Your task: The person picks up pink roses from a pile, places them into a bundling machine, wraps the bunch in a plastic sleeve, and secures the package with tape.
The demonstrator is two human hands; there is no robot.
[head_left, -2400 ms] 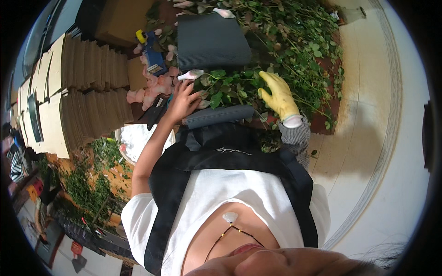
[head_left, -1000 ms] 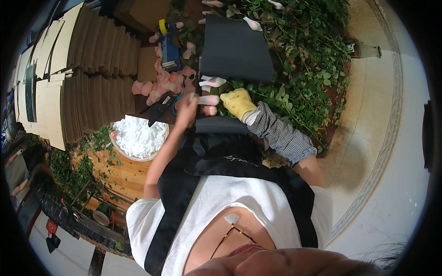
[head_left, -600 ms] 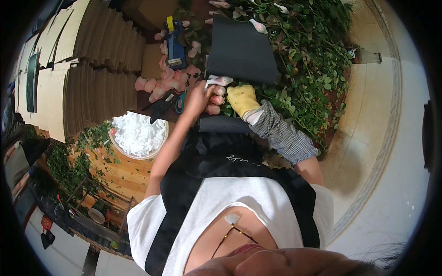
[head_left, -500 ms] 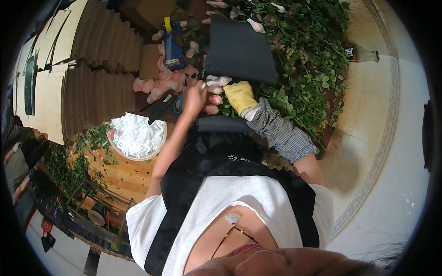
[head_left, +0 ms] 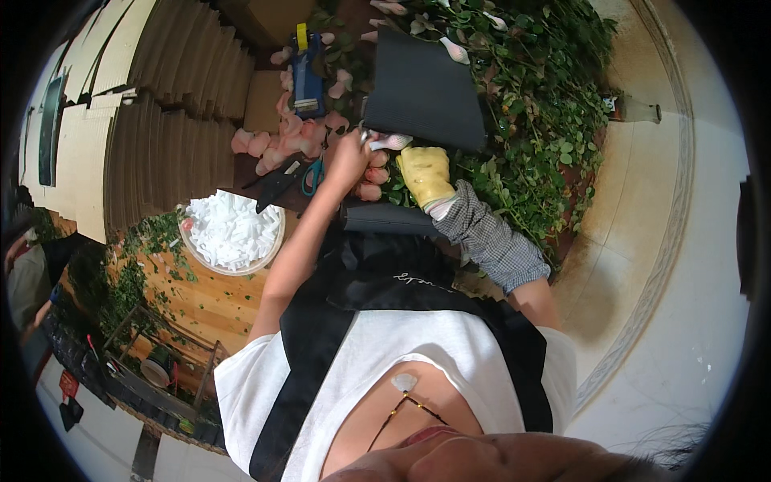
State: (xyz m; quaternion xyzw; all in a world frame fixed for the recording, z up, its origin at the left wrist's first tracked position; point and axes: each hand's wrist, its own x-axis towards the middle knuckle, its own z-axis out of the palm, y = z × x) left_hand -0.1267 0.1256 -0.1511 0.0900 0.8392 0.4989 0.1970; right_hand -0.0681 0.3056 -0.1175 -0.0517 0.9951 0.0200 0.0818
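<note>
Bare fingers of my left hand point(head_left: 350, 161) are pinched at the narrow white end of a pale pink rosebud in a white sleeve point(head_left: 392, 142). My right hand, in a yellow glove point(head_left: 424, 175) below a checked oversleeve point(head_left: 490, 237), is closed at the bud's other end. The stem is hidden by the glove. Just below my left fingers lie several uncovered pink roses point(head_left: 368, 191), with green leaves around them. Blue-handled scissors point(head_left: 312, 177) rest beside my left wrist. A dark slanted pad point(head_left: 430, 84) stands beyond both hands.
A round tub of white sleeves point(head_left: 234, 233) is left of my forearm. Stacked cardboard point(head_left: 173, 161) fills the far left. Loose pink petals point(head_left: 293, 140) lie near a blue tape dispenser point(head_left: 307, 80). Leafy rose stems point(head_left: 530, 120) spread right, with a glass bottle point(head_left: 638, 110) beyond.
My left hand has moved slightly right and away from me, up to the sleeved bud's tip. My right glove stays beside the bud. The whole view has shifted a little.
</note>
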